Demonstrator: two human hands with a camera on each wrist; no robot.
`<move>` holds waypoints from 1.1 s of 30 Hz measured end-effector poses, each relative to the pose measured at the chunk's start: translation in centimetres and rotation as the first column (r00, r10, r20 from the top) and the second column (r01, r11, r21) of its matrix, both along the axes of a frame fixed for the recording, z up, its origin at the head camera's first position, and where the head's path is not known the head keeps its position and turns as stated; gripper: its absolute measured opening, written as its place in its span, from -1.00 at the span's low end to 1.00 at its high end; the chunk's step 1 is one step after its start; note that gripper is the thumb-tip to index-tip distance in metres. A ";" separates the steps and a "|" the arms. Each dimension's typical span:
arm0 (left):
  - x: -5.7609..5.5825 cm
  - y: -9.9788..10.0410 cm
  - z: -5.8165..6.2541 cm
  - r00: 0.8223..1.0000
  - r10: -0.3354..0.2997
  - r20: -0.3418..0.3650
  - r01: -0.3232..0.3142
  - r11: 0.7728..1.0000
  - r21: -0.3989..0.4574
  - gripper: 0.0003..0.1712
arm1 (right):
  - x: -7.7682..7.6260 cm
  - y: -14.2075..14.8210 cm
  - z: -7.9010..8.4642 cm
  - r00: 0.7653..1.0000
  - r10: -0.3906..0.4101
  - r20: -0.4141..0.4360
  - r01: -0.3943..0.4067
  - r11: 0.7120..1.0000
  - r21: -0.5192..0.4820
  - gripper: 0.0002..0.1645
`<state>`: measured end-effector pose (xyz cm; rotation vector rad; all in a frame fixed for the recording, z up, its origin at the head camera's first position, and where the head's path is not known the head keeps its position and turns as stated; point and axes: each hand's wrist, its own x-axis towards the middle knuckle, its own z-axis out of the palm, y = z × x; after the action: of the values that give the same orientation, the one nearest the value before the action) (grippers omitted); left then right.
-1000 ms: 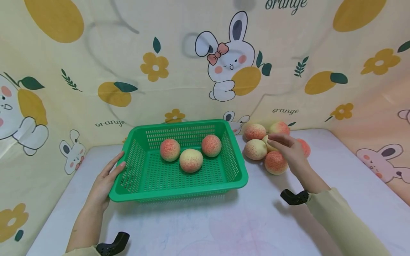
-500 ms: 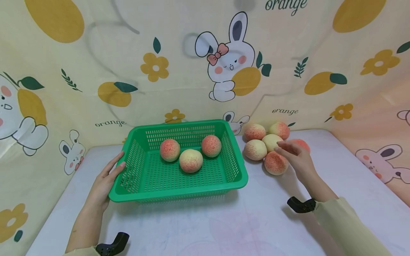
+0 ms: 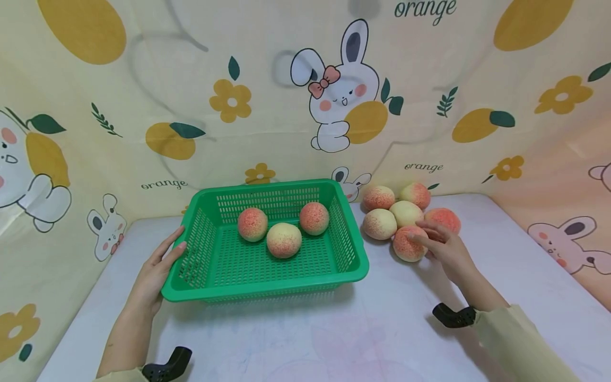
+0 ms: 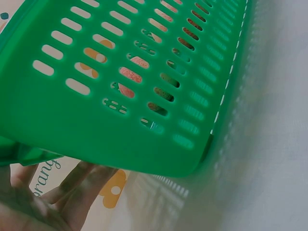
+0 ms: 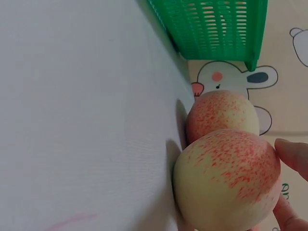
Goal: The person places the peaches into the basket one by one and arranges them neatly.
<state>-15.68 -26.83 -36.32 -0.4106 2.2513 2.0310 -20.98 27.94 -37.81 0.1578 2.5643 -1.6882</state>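
My left hand (image 3: 155,276) rests against the left end of a green plastic basket (image 3: 267,286), fingers nearly straight at its rim. In the left wrist view, that hand (image 4: 62,197) is partly hidden beside the basket wall (image 4: 120,149). Three peaches lie inside, one a pale peach (image 3: 284,240). At the right, my right hand (image 3: 446,249) is at the front peach (image 3: 408,246) of a group, its fingertips at the fruit's upper right side. The right wrist view has fingers (image 5: 294,156) at the edge of this peach (image 5: 226,178); their far side is hidden.
Several more peaches, among them a reddish peach (image 3: 444,218) and a yellowish peach (image 3: 379,224), cluster right of the basket on the white table (image 3: 286,339). A patterned cloth (image 3: 267,138) hangs close behind. Each wrist wears a black device (image 3: 453,317).
My right hand has come down and slightly back toward me, from above the peach group onto the front peach. The left hand and basket have stayed in place.
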 end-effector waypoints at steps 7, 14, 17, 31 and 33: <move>0.0 0.0 0.0 1.000 0.011 0.012 -0.011 1.000 -0.008 -0.26 | 0.1 -0.3 -0.5 0.999 0.031 0.016 -0.030 0.998 -0.060 -0.26; 0.0 0.1 0.0 1.000 0.011 0.018 -0.011 1.000 0.007 -0.26 | 0.2 -0.9 -0.6 0.999 0.032 0.005 -0.032 0.999 -0.029 -0.15; 0.0 0.1 0.0 1.000 0.015 0.026 -0.015 1.000 0.001 -0.26 | 0.2 -1.0 -0.5 1.000 0.029 0.009 -0.029 0.999 -0.034 -0.14; 0.0 0.1 0.0 1.000 0.010 0.022 -0.010 1.000 0.008 -0.26 | 0.9 -1.1 0.0 0.997 0.042 0.065 -0.035 0.994 -0.107 -0.10; 0.0 0.1 0.1 1.000 0.009 0.024 -0.009 1.000 0.001 -0.26 | 1.1 -1.3 0.4 0.996 0.059 0.061 -0.050 0.989 -0.139 -0.09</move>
<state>-15.68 -26.78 -36.26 -0.4432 2.2389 2.0208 -19.92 26.62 -37.38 0.1313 2.3745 -1.8010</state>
